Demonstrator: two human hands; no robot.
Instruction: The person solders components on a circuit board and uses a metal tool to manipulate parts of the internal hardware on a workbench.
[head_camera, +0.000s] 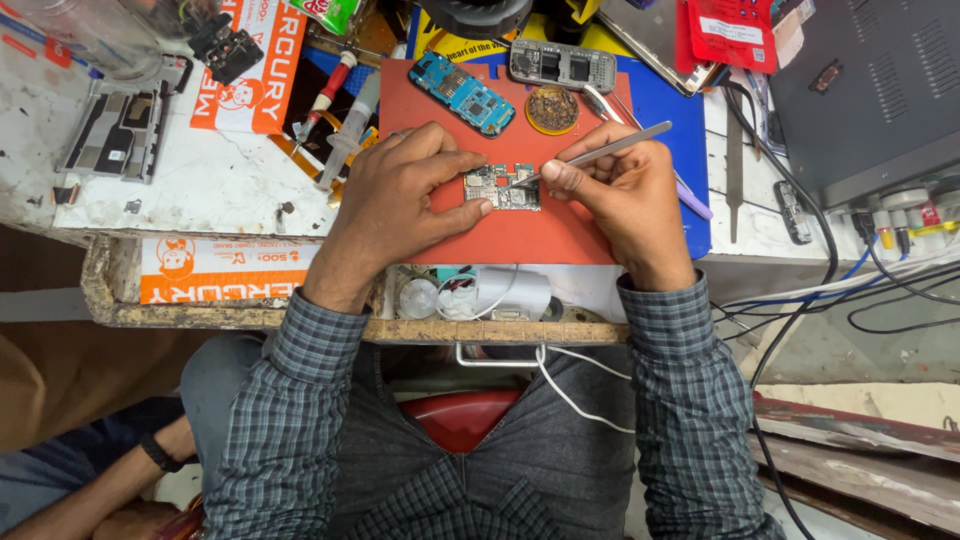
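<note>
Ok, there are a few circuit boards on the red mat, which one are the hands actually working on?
The small silvery board at the mat's middle: the left hand pins it and the right hand touches tweezers to it. The blue board and grey one lie untouched further back.

Bright, even light falls from above and slightly ahead, so the red mat (560, 235) and the white table (200, 185) are well lit, with only soft, short shadows under the left hand (400, 200) and right hand (620, 195). The steel tweezers (600, 152) catch a pale glint. Focus is sharp at the centre; the edges bow outward from the wide lens, and the lower corners fall dimmer and softer.
</note>
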